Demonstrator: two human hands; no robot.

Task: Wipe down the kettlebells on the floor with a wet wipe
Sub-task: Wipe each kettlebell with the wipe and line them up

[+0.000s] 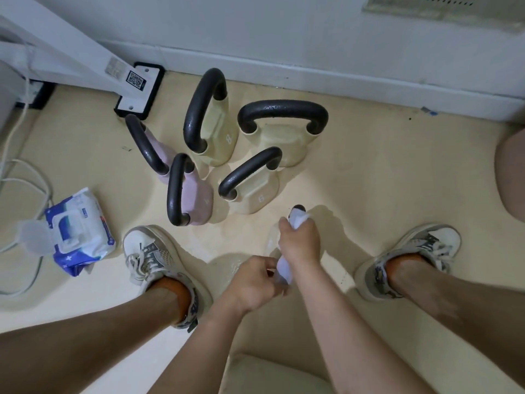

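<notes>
Several kettlebells with black handles stand grouped on the beige floor: two pink ones (196, 200) (160, 157) and three cream ones (216, 132) (284, 140) (252, 194). Between my feet, my right hand (301, 240) grips a white wet wipe (284, 271) wrapped round the black handle (299, 207) of another kettlebell. Only the tip of that handle shows, and its body is mostly hidden under my hands. My left hand (252, 282) pinches the lower end of the wipe, just below my right hand.
An open blue and white wipe pack (79, 231) lies on the floor left of my left shoe (150, 254). White cables (17, 177) trail at the far left. A white machine foot (136, 92) stands by the wall. My right shoe (412, 257) is to the right.
</notes>
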